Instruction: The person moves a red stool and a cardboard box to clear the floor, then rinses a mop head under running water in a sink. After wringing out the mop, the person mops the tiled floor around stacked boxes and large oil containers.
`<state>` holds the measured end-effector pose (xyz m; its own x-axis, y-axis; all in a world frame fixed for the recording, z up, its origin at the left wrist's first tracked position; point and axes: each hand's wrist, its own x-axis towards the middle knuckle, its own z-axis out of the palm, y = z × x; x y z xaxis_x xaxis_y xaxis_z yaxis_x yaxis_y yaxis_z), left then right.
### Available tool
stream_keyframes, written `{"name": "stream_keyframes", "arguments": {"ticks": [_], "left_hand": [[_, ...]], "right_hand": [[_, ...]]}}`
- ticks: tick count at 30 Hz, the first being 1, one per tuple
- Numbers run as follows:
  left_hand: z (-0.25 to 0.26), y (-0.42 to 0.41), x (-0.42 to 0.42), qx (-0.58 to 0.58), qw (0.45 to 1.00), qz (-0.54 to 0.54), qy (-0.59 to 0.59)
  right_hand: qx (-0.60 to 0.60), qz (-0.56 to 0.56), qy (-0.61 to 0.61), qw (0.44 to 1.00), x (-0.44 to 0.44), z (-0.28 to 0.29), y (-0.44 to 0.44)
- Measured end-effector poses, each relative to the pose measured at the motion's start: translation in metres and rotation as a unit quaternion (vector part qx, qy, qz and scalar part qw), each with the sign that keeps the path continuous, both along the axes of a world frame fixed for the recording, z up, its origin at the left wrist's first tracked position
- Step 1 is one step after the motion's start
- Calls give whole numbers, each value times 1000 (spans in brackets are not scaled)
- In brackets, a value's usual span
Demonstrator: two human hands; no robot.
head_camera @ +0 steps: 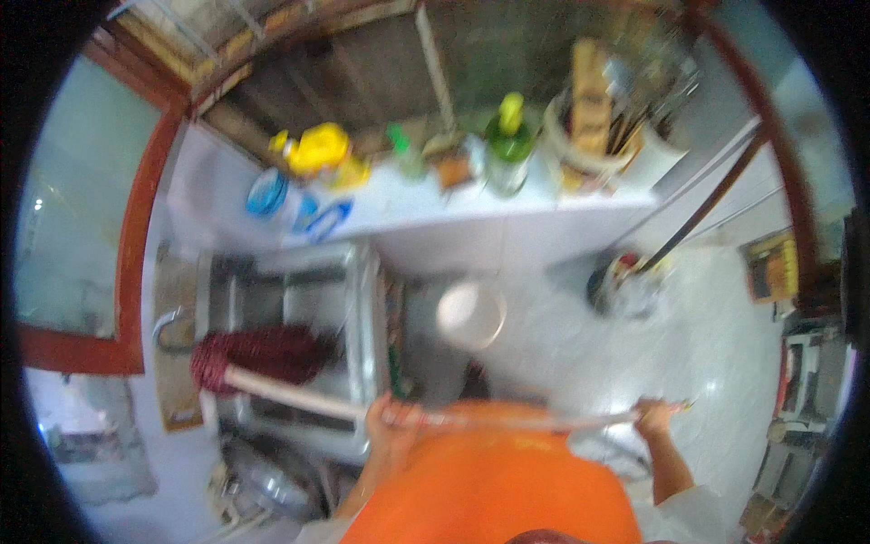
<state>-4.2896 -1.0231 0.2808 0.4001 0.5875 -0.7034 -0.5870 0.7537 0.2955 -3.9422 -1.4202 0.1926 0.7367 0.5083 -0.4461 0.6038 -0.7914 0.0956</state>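
Observation:
A mop crosses in front of my body, its pale handle [299, 394] running nearly level from left to right. My left hand [394, 420] is closed around the handle near the sink's right edge. Farther along, my right hand [652, 417] grips it close to its end. The mop's dark red string head [272, 353] hangs over the stainless steel sink [360, 326] at the left; whether it touches the basin cannot be told. The picture is blurred.
A white bucket [472, 316] stands on the floor ahead. To its right is a bag-like bundle [629, 289]. The white ledge [408, 204] at the back holds a yellow bottle [319, 146], a green bottle [510, 146] and a utensil container [557, 143]. A faucet [166, 326] stands left of the sink.

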Motion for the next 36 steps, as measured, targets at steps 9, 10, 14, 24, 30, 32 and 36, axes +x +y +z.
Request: {"name": "stream_keyframes", "arguments": {"ticks": [9, 10, 14, 24, 30, 32, 36], "left_hand": [[3, 4, 24, -21, 996, 20, 86], [1, 1, 15, -18, 996, 22, 89], [7, 6, 38, -12, 994, -29, 107], [14, -3, 50, 14, 985, -84, 153], [24, -19, 63, 34, 981, -95, 167], [25, -27, 67, 36, 980, -99, 170], [32, -40, 73, 38, 979, -100, 175]], "right_hand": [[-20, 69, -1, 997, 38, 9, -1], [4, 94, -5, 996, 38, 10, 9], [55, 98, -31, 993, 41, 19, 7], [123, 103, -23, 987, 57, -10, -8], [118, 89, 1, 989, 70, -17, -17], [117, 86, 1, 989, 75, -19, -25], [155, 99, -34, 982, 81, -14, -41]]}}
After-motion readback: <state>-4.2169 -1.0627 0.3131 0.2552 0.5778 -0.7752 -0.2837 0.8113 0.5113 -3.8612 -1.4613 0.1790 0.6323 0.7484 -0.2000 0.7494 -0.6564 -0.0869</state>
